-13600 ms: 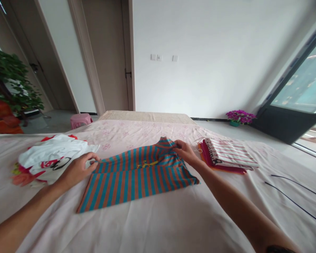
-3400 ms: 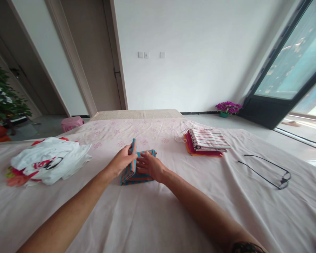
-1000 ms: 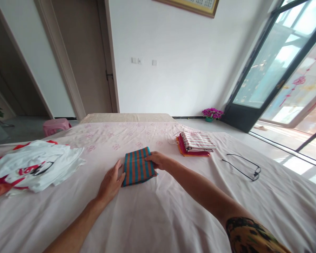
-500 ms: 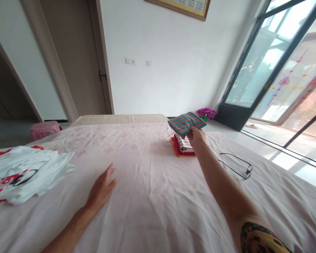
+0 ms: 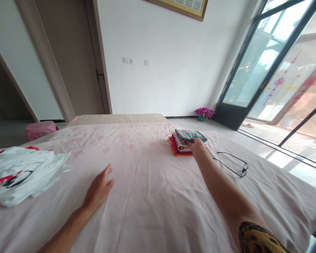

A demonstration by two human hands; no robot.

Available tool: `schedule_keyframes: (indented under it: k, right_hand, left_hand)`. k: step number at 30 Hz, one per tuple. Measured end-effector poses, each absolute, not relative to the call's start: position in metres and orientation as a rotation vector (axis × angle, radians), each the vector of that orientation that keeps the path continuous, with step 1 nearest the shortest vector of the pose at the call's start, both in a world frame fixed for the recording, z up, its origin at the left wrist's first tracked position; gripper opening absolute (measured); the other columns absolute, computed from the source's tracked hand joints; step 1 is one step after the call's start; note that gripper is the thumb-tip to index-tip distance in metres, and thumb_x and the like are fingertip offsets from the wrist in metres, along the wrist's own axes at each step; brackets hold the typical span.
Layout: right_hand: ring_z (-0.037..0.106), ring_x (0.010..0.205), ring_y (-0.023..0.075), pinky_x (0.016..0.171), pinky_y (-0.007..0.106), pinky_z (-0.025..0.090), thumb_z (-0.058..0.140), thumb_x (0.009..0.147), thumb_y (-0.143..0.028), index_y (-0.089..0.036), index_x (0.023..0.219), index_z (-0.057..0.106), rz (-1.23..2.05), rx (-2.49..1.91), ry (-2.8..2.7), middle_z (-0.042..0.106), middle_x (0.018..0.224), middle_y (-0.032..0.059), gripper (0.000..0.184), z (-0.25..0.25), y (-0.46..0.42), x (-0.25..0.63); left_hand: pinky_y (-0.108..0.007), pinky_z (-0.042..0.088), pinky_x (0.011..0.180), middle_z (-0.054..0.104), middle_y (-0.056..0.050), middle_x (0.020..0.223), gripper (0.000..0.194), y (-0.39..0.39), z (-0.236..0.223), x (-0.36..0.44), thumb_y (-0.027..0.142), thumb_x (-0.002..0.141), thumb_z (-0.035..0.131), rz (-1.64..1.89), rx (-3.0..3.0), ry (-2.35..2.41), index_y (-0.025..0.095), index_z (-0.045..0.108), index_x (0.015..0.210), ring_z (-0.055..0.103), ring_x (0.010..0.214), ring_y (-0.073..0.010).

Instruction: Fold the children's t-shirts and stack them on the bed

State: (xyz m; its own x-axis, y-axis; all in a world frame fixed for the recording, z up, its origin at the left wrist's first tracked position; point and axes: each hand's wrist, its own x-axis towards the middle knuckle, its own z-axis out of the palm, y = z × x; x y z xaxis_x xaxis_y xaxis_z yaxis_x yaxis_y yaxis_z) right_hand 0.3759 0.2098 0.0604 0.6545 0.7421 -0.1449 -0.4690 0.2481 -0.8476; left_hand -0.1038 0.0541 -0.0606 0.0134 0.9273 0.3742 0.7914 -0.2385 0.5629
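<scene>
My right hand (image 5: pixel 197 144) grips the near edge of a folded striped cloth (image 5: pixel 191 135), teal and brownish-orange, which rests on top of a stack of folded cloths (image 5: pixel 179 147). Red, orange and white patterned layers show beneath it, and a pale cord loops out at the stack's left. Fingers apart, my left hand (image 5: pixel 98 184) is held over the pink bedsheet (image 5: pixel 144 200) and holds nothing. A pile of white garments (image 5: pixel 28 172) with red and black print lies to the left of it.
Black-framed glasses (image 5: pixel 237 168) lie unfolded on the sheet, right of my right forearm. A pink stool (image 5: pixel 40 130) stands beyond the left edge. Purple flowers in a green pot (image 5: pixel 204 113) are on the floor by the glass door (image 5: pixel 249 66).
My right hand has lowered the striped cloth from the air onto the stack. The left hand stays nearly where it was, still spread.
</scene>
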Motion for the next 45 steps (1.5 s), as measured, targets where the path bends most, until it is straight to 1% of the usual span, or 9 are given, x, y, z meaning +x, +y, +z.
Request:
schedule_keyframes:
  k: [10, 15, 18, 20, 23, 26, 31, 38, 45]
  right_hand:
    - [0.068, 0.073, 0.0156, 0.069, 0.032, 0.062, 0.055, 0.076, -0.003, -0.021, 0.086, 0.048, 1.011, -1.096, -0.328, 0.064, 0.081, 0.0002, 0.022, 0.059, 0.171, 0.369]
    - [0.067, 0.069, 0.0154, 0.068, 0.032, 0.061, 0.062, 0.073, -0.007, -0.019, 0.089, 0.058, 1.055, -1.14, -0.603, 0.067, 0.081, 0.0032, 0.02, 0.048, 0.132, 0.354]
    - [0.067, 0.08, 0.0206, 0.082, 0.043, 0.058, 0.061, 0.074, -0.016, -0.018, 0.104, 0.064, 0.725, -1.285, -1.034, 0.069, 0.092, 0.0063, 0.031, 0.056, 0.123, 0.354]
    - [0.062, 0.108, 0.0283, 0.099, 0.051, 0.048, 0.059, 0.075, -0.019, -0.022, 0.12, 0.062, 0.305, -1.424, -1.363, 0.067, 0.113, 0.0099, 0.046, 0.064, 0.126, 0.361]
    - [0.029, 0.142, 0.0347, 0.117, 0.057, 0.021, 0.064, 0.071, -0.018, -0.028, 0.144, 0.045, -0.292, -1.623, -1.855, 0.044, 0.15, 0.0082, 0.076, 0.069, 0.137, 0.379]
    - [0.013, 0.149, 0.0343, 0.119, 0.056, 0.009, 0.064, 0.069, -0.016, -0.027, 0.153, 0.029, -0.54, -1.724, -2.155, 0.027, 0.16, 0.0063, 0.092, 0.058, 0.151, 0.396]
    - [0.021, 0.146, 0.0348, 0.117, 0.055, 0.016, 0.062, 0.08, -0.027, -0.03, 0.153, 0.029, -0.536, -1.758, -2.253, 0.032, 0.158, 0.0061, 0.08, 0.044, 0.175, 0.409]
    - [0.04, 0.133, 0.0359, 0.108, 0.054, 0.03, 0.062, 0.085, -0.043, -0.028, 0.146, 0.042, -0.402, -1.814, -2.193, 0.049, 0.146, 0.0113, 0.066, 0.071, 0.216, 0.413]
    - [0.034, 0.139, 0.0308, 0.114, 0.046, 0.027, 0.059, 0.084, -0.024, -0.028, 0.141, 0.051, -0.364, -1.702, -2.236, 0.05, 0.147, 0.0059, 0.058, 0.05, 0.225, 0.417]
  left_hand:
    - [-0.041, 0.046, 0.105, 0.062, -0.013, 0.134, 0.06, 0.052, -0.058, -0.102, 0.032, 0.089, 0.045, 1.014, 2.083, 1.823, 0.016, 0.036, 0.146, 0.058, 0.124, -0.0233]
    - [-0.043, 0.044, 0.109, 0.062, -0.013, 0.134, 0.051, 0.055, -0.058, -0.102, 0.031, 0.088, 0.045, 1.0, 2.182, 1.823, 0.015, 0.051, 0.136, 0.057, 0.126, -0.0246]
    - [-0.043, 0.043, 0.11, 0.062, -0.011, 0.133, 0.047, 0.055, -0.058, -0.103, 0.029, 0.087, 0.046, 0.986, 2.255, 1.797, 0.016, 0.056, 0.131, 0.057, 0.126, -0.0239]
    - [-0.042, 0.042, 0.111, 0.063, -0.01, 0.133, 0.045, 0.055, -0.057, -0.103, 0.029, 0.087, 0.046, 0.98, 2.283, 1.777, 0.017, 0.058, 0.129, 0.057, 0.125, -0.0233]
    - [-0.042, 0.042, 0.112, 0.063, -0.009, 0.133, 0.044, 0.054, -0.057, -0.103, 0.027, 0.087, 0.047, 0.979, 2.299, 1.765, 0.017, 0.059, 0.128, 0.056, 0.125, -0.0231]
    - [-0.043, 0.041, 0.113, 0.062, -0.01, 0.133, 0.044, 0.054, -0.057, -0.103, 0.026, 0.088, 0.045, 0.963, 2.313, 1.761, 0.015, 0.06, 0.127, 0.056, 0.126, -0.0231]
    - [-0.042, 0.04, 0.113, 0.061, -0.01, 0.134, 0.043, 0.054, -0.055, -0.102, 0.026, 0.089, 0.044, 0.903, 2.315, 1.776, 0.015, 0.061, 0.127, 0.054, 0.127, -0.0226]
    - [-0.041, 0.04, 0.113, 0.061, -0.009, 0.134, 0.041, 0.054, -0.053, -0.102, 0.027, 0.089, 0.046, 0.905, 2.298, 1.776, 0.018, 0.063, 0.125, 0.054, 0.127, -0.0219]
    - [-0.041, 0.04, 0.113, 0.06, -0.008, 0.136, 0.041, 0.052, -0.052, -0.101, 0.026, 0.089, 0.045, 0.888, 2.306, 1.794, 0.019, 0.062, 0.125, 0.053, 0.128, -0.0216]
